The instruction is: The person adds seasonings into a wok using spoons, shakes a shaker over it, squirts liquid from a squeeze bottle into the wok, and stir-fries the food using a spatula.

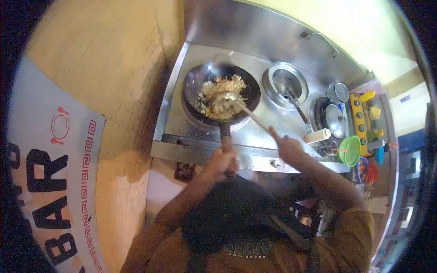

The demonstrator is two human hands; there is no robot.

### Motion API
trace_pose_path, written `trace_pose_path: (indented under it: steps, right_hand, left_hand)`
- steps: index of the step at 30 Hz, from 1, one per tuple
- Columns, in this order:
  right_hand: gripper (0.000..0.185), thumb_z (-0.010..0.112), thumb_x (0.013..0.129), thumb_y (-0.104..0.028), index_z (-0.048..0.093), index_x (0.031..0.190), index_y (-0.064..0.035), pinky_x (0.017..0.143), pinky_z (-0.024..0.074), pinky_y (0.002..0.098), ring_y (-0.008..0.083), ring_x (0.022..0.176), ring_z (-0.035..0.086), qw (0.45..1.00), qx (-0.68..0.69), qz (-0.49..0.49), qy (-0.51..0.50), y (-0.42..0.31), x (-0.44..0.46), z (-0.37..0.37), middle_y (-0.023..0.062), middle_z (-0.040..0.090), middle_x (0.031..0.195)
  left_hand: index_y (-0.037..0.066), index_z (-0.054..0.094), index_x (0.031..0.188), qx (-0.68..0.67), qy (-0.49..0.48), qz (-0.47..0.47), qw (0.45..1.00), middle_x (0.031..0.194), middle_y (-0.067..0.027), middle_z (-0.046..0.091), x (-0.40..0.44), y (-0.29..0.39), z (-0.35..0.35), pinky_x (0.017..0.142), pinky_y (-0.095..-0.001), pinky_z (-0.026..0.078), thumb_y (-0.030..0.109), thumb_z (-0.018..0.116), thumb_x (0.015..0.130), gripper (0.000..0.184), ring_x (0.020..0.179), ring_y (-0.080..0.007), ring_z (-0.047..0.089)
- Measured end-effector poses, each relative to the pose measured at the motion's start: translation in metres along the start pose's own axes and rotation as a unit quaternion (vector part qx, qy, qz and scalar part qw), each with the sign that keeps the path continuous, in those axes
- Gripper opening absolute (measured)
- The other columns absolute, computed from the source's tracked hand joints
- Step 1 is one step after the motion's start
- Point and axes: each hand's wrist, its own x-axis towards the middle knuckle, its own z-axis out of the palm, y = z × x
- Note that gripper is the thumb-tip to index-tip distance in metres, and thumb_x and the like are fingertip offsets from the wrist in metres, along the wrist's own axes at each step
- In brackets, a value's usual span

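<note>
My left hand (223, 160) is wrapped round the handle of a dark wok (191, 84), which sits over the left burner of a steel stove. In my right hand (287, 146) is the long handle of a wok ladle (249, 113), its round head down in the wok. Light brown fried food in small pieces (230, 85), which looks like rice or chopped noodles, lies heaped around and under the ladle head. What is beneath the ladle head is hidden.
Right of the wok, a metal pan (273, 86) holds another ladle (298, 108). A squeeze bottle (317, 136), a green basket (350, 151) and a lidded pot (335, 120) stand farther right. A steel backsplash (255, 36) rises behind; a wall (127, 91) borders the left.
</note>
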Motion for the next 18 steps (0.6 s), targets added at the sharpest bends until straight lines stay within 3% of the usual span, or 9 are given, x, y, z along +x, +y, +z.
trace_pose_path:
  steps: [3,6,9,12,14,17,18]
  right_hand:
    - [0.069,0.048,0.086,-0.008,0.019,0.145,-0.0275,0.05,0.0522,0.0376,0.0255,0.062,0.062,0.981,-0.146,-0.045,0.117,0.046,-0.002,-0.032,0.0157,0.06,0.086]
    - [0.056,0.046,0.087,-0.008,0.033,0.14,-0.0207,0.057,0.0538,0.0426,0.0296,0.068,0.064,0.974,-0.148,-0.053,0.165,0.062,-0.024,-0.084,0.0155,0.059,0.086]
    - [0.059,0.051,0.085,-0.006,0.034,0.14,-0.0196,0.059,0.0518,0.0378,0.0287,0.07,0.063,0.986,-0.141,-0.009,0.092,0.058,-0.026,-0.093,0.0179,0.059,0.09]
    - [0.052,0.048,0.086,-0.01,0.038,0.137,-0.0152,0.076,0.0512,0.0459,0.0351,0.085,0.063,0.996,0.061,-0.015,0.07,0.069,0.054,-0.012,0.0219,0.062,0.094]
    - [0.049,0.051,0.085,-0.014,0.042,0.134,-0.0109,0.08,0.0492,0.0469,0.0402,0.09,0.062,0.96,0.177,-0.075,0.202,0.063,0.081,0.02,0.0269,0.061,0.1]
    - [0.049,0.053,0.086,-0.016,0.043,0.133,-0.0087,0.084,0.0481,0.0444,0.0424,0.093,0.06,0.929,0.324,0.029,0.178,0.019,0.101,0.024,0.0285,0.06,0.102]
    - [0.049,0.052,0.086,-0.016,0.042,0.133,-0.0085,0.083,0.0479,0.0438,0.043,0.093,0.06,0.925,0.355,0.019,0.132,0.008,0.122,0.031,0.0287,0.061,0.099]
  left_hand:
    - [0.003,0.055,0.076,-0.021,-0.001,-0.018,1.0,0.06,-0.0079,0.056,-0.017,0.004,0.024,0.044,-0.0326,0.047,0.014,0.059,0.084,0.015,0.048,-0.0192,0.056]
    - [0.002,0.053,0.079,-0.076,-0.028,-0.034,0.996,0.062,-0.0071,0.054,0.006,0.005,-0.003,0.047,-0.0338,0.047,0.01,0.059,0.083,0.01,0.051,-0.0193,0.055]
    - [0.003,0.051,0.081,-0.12,-0.07,-0.023,0.99,0.065,-0.0051,0.052,0.012,0.005,-0.013,0.05,-0.033,0.048,0.01,0.058,0.083,0.011,0.053,-0.0176,0.054]
    - [0.001,0.049,0.084,-0.15,-0.064,-0.019,0.986,0.064,-0.0074,0.051,0.024,-0.003,-0.02,0.048,-0.0348,0.047,0.007,0.059,0.082,0.012,0.053,-0.0204,0.054]
    - [0.002,0.048,0.087,-0.091,-0.077,0.006,0.993,0.066,-0.007,0.051,0.042,-0.012,-0.045,0.048,-0.0347,0.048,0.006,0.059,0.082,0.013,0.054,-0.0198,0.054]
    - [0.003,0.046,0.091,-0.087,-0.047,0.015,0.995,0.068,-0.0061,0.05,0.033,-0.011,-0.047,0.047,-0.0349,0.048,0.005,0.059,0.082,0.016,0.054,-0.0191,0.054]
    - [0.003,0.046,0.093,-0.095,-0.032,0.016,0.995,0.068,-0.0058,0.05,0.029,-0.01,-0.044,0.047,-0.035,0.049,0.004,0.059,0.082,0.017,0.055,-0.0189,0.054]
